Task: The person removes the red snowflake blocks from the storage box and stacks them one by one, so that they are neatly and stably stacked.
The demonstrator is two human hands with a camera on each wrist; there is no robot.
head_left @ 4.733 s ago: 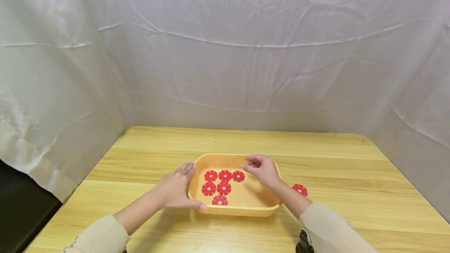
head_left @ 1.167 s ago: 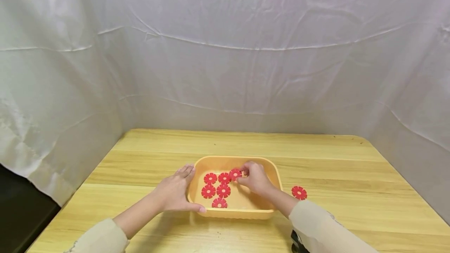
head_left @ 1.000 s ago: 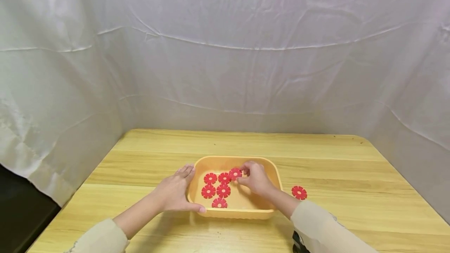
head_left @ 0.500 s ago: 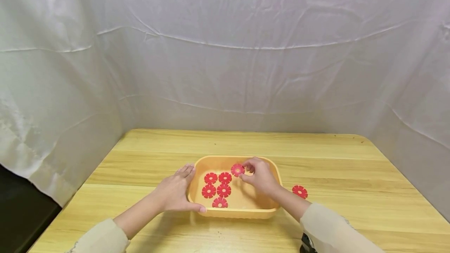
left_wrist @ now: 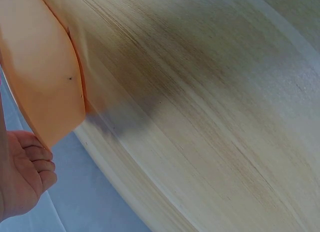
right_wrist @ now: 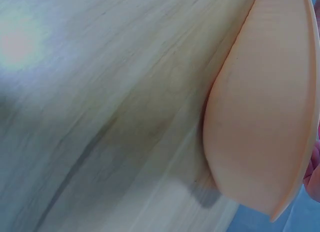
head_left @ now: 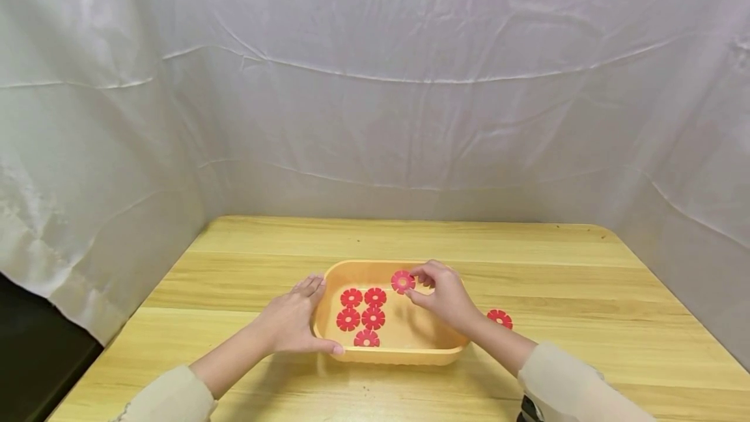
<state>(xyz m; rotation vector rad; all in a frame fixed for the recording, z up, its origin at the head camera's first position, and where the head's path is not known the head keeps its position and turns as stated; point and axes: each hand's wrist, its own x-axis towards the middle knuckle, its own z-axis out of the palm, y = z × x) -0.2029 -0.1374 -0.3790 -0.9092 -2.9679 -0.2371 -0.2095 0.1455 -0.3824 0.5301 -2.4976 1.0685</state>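
In the head view my right hand point(head_left: 446, 296) pinches a red flower-shaped plastic disc point(head_left: 402, 282) by its right edge, thumb and fingertips bent. The disc is held up over the back part of a yellow-orange plastic basket point(head_left: 404, 357). My left hand point(head_left: 293, 322) grips the basket's left end, fingers at its left rim and thumb at the front corner. Several more red discs point(head_left: 373, 318) lie flat on the basket floor, at its left side. The left wrist view shows the left hand's bent fingers point(left_wrist: 42, 164) at the basket's rim. The basket wall mostly hides the right hand in the right wrist view.
Another red disc point(head_left: 500, 319) lies on the wooden table point(head_left: 586, 279) right of the basket, partly behind the right forearm. Pale cloth curtains point(head_left: 375, 135) hang behind the table and at both sides. A dark area point(head_left: 41, 344) shows beyond the table's left edge.
The right hand took hold of the disc at the right of the back row, lifted it and moved it slightly back and right. The left hand and basket have stayed put.
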